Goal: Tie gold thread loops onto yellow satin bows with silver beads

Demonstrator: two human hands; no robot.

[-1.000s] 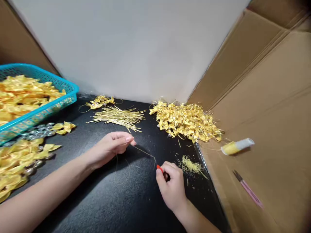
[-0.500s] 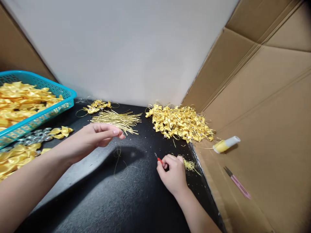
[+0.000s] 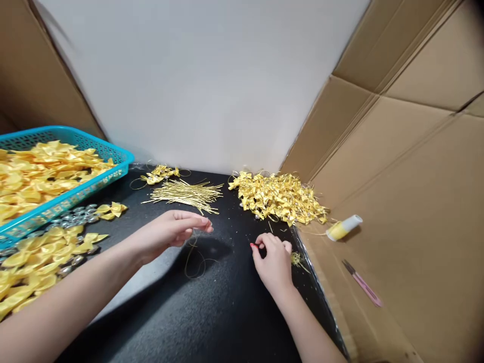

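My left hand is raised over the black table, thumb and fingertips pinched together. A thin thread hangs in a loose loop just beneath its fingertips and seems to be held there. To the right, my right hand is closed around a small red-handled tool. Only a bit of red shows between its fingers; the metal tip is hidden. A tangle of yellow thread scraps lies beside that hand. Beyond my left hand is a bundle of gold twist ties.
A blue basket of yellow ribbon bows stands at left. Loose bows and silvery beads lie before it. Finished-looking bows are heaped at back right. A thread spool and pink snips rest on the cardboard at right.
The view has shifted a little. My left hand has moved right with the thread. The tool in my right hand has turned, so its metal tip no longer shows.
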